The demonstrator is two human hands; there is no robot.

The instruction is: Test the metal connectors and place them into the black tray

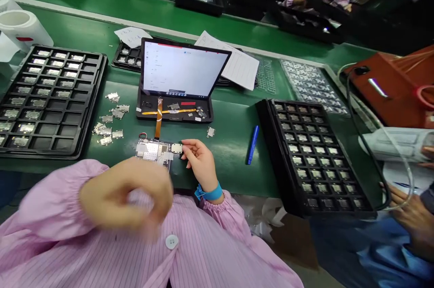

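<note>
My right hand (200, 161) rests near the table's front edge and pinches a small silver metal part (176, 148) at the right end of a small circuit fixture (152, 150). An orange ribbon cable (158, 120) runs from that fixture up to a tablet-like test device (183, 71) with a lit screen. My left hand (129, 197) is raised close to my chest, smeared by motion, its fingers curled; what it holds, if anything, is not visible. Loose silver parts (110, 123) lie scattered left of the fixture.
A black tray (91, 111) partly filled with silver parts sits at the left, another black tray (271, 152) at the right. A blue pen (252, 144) lies between. Papers (240, 64) lie behind the device. Another person's hand (413, 215) is at the right edge; others work across the belt.
</note>
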